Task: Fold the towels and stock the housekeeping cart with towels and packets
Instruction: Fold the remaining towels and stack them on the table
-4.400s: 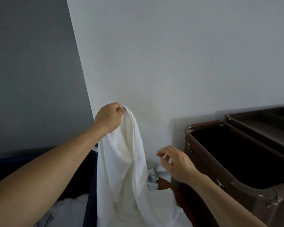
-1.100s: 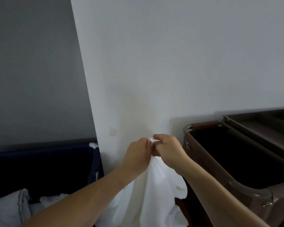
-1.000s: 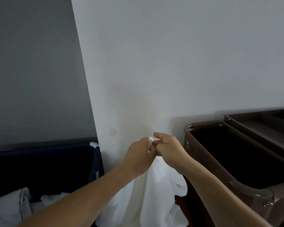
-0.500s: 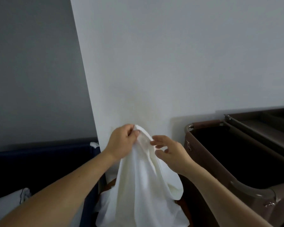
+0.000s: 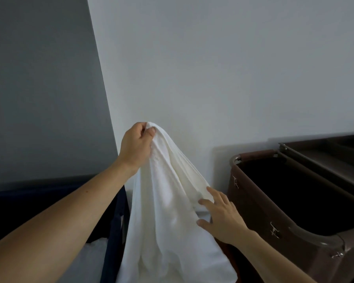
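Step in hand: opening out one towel (image 5: 168,211) before the first fold. No fold made yet.

Left hand (image 5: 136,147): raised, thumb and fingers clamped on the towel's top end. The towel hangs straight down from this hand in bunched vertical pleats, its lower part out of view.

Right hand (image 5: 221,217): lower than the left hand and to its right, fingers apart and nearly straight, touching the towel's hanging edge, not closed on it.

Next move (judgement): the right hand must pinch that edge and follow it to a corner, then draw away from the left hand to spread the cloth flat.

Containers:
- Cart bin (image 5: 258,213), just right of the right hand: interior dark, nothing visible inside.
- Upper tray (image 5: 323,160), beyond the bin: contents cannot be told.
- Blue hamper (image 5: 114,231), under the left forearm: white linen (image 5: 92,262) inside.

No packets in view.
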`<state>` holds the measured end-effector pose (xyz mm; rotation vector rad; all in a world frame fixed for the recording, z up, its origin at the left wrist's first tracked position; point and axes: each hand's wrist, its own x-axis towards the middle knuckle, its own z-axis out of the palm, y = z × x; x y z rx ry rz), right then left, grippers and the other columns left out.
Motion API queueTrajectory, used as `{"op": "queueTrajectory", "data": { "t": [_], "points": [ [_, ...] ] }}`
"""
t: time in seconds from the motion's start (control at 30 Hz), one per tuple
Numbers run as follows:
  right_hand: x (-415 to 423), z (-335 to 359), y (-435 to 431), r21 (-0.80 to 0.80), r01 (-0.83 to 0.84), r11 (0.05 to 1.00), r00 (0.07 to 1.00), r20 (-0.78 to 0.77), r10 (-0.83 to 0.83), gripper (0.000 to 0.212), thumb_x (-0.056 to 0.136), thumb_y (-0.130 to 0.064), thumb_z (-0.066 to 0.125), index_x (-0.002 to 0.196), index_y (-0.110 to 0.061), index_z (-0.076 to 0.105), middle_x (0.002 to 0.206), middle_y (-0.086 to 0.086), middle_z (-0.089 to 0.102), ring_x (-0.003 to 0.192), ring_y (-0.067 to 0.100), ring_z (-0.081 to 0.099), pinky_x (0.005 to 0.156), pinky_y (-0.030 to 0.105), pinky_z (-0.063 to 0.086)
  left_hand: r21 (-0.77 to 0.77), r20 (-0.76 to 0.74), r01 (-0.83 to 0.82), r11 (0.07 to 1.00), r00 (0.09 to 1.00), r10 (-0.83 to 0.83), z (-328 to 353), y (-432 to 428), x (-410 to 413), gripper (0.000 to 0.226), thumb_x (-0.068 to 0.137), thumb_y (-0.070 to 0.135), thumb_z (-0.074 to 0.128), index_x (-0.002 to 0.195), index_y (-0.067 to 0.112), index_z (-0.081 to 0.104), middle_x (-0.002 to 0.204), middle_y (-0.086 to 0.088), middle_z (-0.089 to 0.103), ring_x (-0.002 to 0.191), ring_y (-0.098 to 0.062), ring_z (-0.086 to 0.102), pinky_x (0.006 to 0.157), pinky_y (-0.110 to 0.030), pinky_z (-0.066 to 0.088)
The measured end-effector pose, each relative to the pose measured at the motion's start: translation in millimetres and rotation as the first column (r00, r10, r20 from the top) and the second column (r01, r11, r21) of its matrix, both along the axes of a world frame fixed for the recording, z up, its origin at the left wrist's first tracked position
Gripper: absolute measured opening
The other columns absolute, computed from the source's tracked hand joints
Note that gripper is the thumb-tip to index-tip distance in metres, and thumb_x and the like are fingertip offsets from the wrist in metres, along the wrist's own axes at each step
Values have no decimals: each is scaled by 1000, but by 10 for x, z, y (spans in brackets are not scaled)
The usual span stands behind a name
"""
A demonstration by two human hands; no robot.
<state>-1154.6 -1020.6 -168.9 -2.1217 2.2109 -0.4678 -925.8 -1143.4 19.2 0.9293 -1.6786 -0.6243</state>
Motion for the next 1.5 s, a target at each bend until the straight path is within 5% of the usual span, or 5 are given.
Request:
{"op": "queueTrajectory", "data": {
  "t": [0.17,0.53,0.8,1.13,1.5],
  "points": [
    [-98,-117,-63,-253,47,966,996,91,-25,34,85,-48,67,114,-38,52,143,-13,42,131,16,44,108,26,31,4,-11,11,1000,1000,-11,-11,-24,75,11,100,30,51,94,28,60,86,3,66,66,2,58,71,-29,51],
    [-103,-296,-133,-138,-114,984,992,-68,106,30,96,-55,50,124,-45,52,152,-10,31,136,18,37,111,35,39,40,-31,11,999,999,-10,18,-31,187,20,100,31,51,104,17,64,95,-5,68,91,-24,64,82,-40,53],
    [-578,999,-209,-281,56,958,954,298,31,21,96,-31,61,89,-51,58,74,-16,63,66,-8,58,55,11,40,15,-213,-14,1000,977,17,494,-381,536,15,100,14,52,88,9,60,78,-2,55,70,-11,50,65,-24,43],
    [-381,3628,-209,-559,-19,829,786,504,357,19,90,-12,68,73,-17,63,73,0,59,73,18,54,71,34,44,105,-396,197,975,907,-141,1664,-695,1181,20,102,22,49,85,17,59,76,4,61,66,-7,57,54,-19,46],
    [-214,4179,-191,-554,89,828,782,553,286,40,87,-12,74,124,-18,60,109,11,66,97,25,64,90,39,53,118,-433,125,985,899,-62,1758,-593,1160,22,104,25,46,89,18,61,89,4,63,76,-12,60,66,-32,49]
  ]
}}
